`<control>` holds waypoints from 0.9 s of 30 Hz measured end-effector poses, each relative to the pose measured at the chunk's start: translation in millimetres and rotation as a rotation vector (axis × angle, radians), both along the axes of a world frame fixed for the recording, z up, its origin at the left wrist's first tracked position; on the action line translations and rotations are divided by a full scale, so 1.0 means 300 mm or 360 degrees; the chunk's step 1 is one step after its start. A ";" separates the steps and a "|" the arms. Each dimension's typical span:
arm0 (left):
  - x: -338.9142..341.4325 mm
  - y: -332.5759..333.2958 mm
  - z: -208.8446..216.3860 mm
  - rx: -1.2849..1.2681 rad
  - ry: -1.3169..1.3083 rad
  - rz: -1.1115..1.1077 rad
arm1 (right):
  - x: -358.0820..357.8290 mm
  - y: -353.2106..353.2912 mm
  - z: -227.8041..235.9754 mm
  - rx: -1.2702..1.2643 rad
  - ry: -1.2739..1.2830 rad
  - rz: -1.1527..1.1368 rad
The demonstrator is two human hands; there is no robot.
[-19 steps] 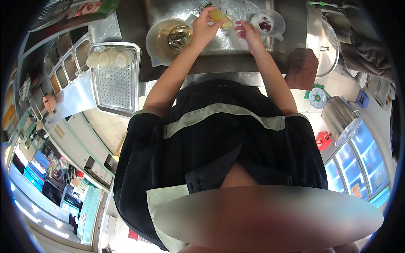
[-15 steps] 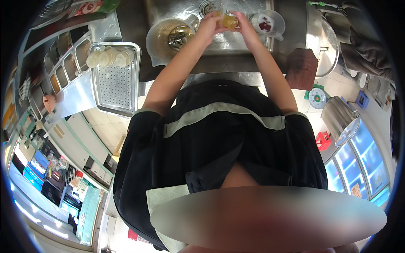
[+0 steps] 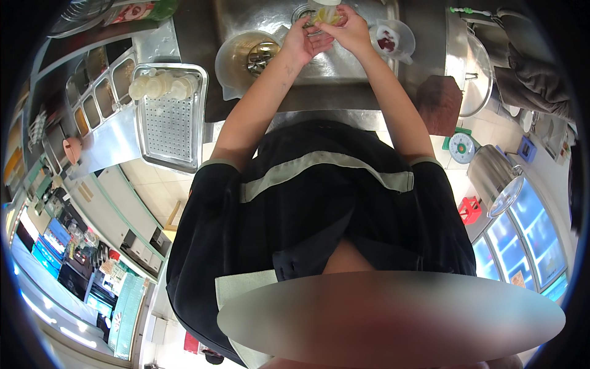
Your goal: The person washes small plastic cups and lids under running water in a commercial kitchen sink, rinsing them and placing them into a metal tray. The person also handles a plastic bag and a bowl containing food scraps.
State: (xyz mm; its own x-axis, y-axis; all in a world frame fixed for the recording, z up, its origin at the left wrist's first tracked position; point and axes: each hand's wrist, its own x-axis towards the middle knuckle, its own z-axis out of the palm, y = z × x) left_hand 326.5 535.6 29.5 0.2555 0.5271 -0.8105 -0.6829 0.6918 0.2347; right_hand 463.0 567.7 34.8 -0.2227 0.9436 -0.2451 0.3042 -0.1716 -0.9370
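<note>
Over the metal sink [image 3: 246, 15], both my hands are at its far side. My right hand [image 3: 351, 31] is closed on a small clear, yellowish container [image 3: 327, 13], whose exact kind I cannot make out; a whitish part tops it at the picture's edge. Just left of it, my left hand [image 3: 305, 43] lies palm up, fingers spread, close under the container. A large translucent pitcher [image 3: 230, 64] with shiny metal pieces inside stands left of my hands. To their right is a smaller translucent jug [image 3: 402, 43] with something white and dark red in it.
A perforated metal tray [image 3: 169, 132] at the left carries several translucent bottles [image 3: 181, 88]. Beyond it are metal food pans [image 3: 104, 95]. A dark reddish-brown block [image 3: 439, 104] sits at the counter's right edge, near a round dial scale [image 3: 462, 148] and a tall metal pot [image 3: 491, 169].
The yellowish container has moved up and away, toward the sink's far side. My left hand has let go of it and turned palm up with fingers spread.
</note>
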 end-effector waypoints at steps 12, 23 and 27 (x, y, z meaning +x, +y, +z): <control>0.032 0.098 -0.021 0.0415 -0.0260 0.0090 | 0.054 0.033 0.126 0.0182 -0.0175 0.0268; 0.094 0.029 -0.128 -0.0068 0.0032 0.0251 | 0.105 0.580 0.039 -0.0004 -0.0282 0.0367; 0.187 -0.015 -0.104 0.0138 0.1199 0.0061 | 0.018 0.941 0.078 0.1109 -0.1234 -0.0055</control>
